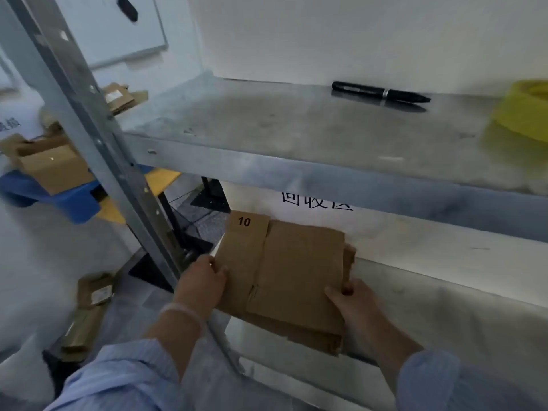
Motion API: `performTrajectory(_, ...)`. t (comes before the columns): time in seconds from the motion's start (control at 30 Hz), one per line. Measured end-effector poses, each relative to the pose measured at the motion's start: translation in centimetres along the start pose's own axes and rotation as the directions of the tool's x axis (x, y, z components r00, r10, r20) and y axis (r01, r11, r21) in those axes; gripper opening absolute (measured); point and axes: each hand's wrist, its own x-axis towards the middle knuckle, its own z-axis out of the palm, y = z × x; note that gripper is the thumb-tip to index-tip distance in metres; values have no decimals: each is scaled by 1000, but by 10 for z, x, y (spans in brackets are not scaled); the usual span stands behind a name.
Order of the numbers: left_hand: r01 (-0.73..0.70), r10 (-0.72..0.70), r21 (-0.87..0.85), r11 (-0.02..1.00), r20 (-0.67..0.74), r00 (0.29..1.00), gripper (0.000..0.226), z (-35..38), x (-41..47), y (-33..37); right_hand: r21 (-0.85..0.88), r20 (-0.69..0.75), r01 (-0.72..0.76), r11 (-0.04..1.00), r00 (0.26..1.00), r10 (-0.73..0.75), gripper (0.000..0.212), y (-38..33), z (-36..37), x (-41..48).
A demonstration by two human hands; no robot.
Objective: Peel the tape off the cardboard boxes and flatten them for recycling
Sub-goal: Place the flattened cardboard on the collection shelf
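Note:
A stack of flattened brown cardboard boxes [296, 271] lies at the left front of the lower metal shelf [444, 292]; the top one has a flap printed "10". My left hand [204, 283] grips the stack's left edge, thumb on top. My right hand [353, 304] holds the right front corner, thumb on top and fingers under the edge. More brown boxes [53, 164] sit on a blue stool at the left, and a flattened box [89, 310] lies on the floor.
The upper shelf [296, 134] carries a black marker pen [381, 91] and a yellow roll [525, 111] at the right edge. A slanted metal upright [98, 137] runs just left of my left hand. A white sign with black characters hangs behind the stack.

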Motion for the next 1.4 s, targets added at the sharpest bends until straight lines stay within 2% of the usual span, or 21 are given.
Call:
performTrajectory(0.1, -67, 66, 15, 998, 84, 994, 50, 1, 18, -1, -90, -68, -45, 995, 997, 39, 35, -8, 12, -3)
performTrajectory(0.2, -169, 124, 216, 962, 205, 971, 71, 5, 15, -1, -137, -94, -34, 990, 995, 21, 46, -10, 14, -13)
performTrajectory(0.27, -246, 199, 349, 904, 165, 966, 75, 9, 4, 4, -194, -142, -13, 981, 990, -15, 54, -9, 8, -22)
performTrajectory(0.3, -322, 293, 374, 870, 135, 947, 74, 10, -1, 10, -231, -171, -4, 973, 985, -36, 57, -7, 2, -27)
performTrajectory(0.37, -513, 506, 323, 795, 114, 855, 70, 16, -10, 30, -318, -226, 28, 948, 968, -104, 62, 1, -11, -41)
performTrajectory(0.43, -680, 670, 215, 701, 129, 731, 67, 27, -19, 55, -432, -270, 70, 899, 941, -203, 65, 12, -28, -58)
performTrajectory(0.57, -861, 852, -22, 508, 159, 499, 59, 54, -64, 111, -623, -367, 92, 777, 843, -393, 69, 36, -77, -101)
performTrajectory(0.67, -953, 952, -32, 300, 75, 297, 54, 69, -120, 157, -643, -487, 56, 764, 740, -464, 67, 59, -124, -136)
performTrajectory(0.73, -985, 984, 35, 167, 53, 169, 54, 79, -162, 190, -635, -549, 15, 773, 694, -465, 67, 79, -156, -162)
performTrajectory(0.8, -994, 994, 49, 95, 44, 97, 55, 92, -206, 222, -636, -586, -33, 771, 671, -454, 68, 102, -190, -191)
performTrajectory(1.1, -991, 995, -87, -103, -11, -102, 53, 167, -426, 344, -540, -752, -261, 800, 577, -319, 75, 230, -352, -329)
performTrajectory(1.27, -952, 967, -175, -252, -24, -252, 50, 202, -526, 396, -448, -837, -378, 810, 497, -231, 78, 286, -424, -399)
performTrajectory(1.4, -927, 948, -199, -318, -46, -316, 52, 228, -585, 438, -369, -889, -447, 815, 425, -169, 77, 325, -466, -434)
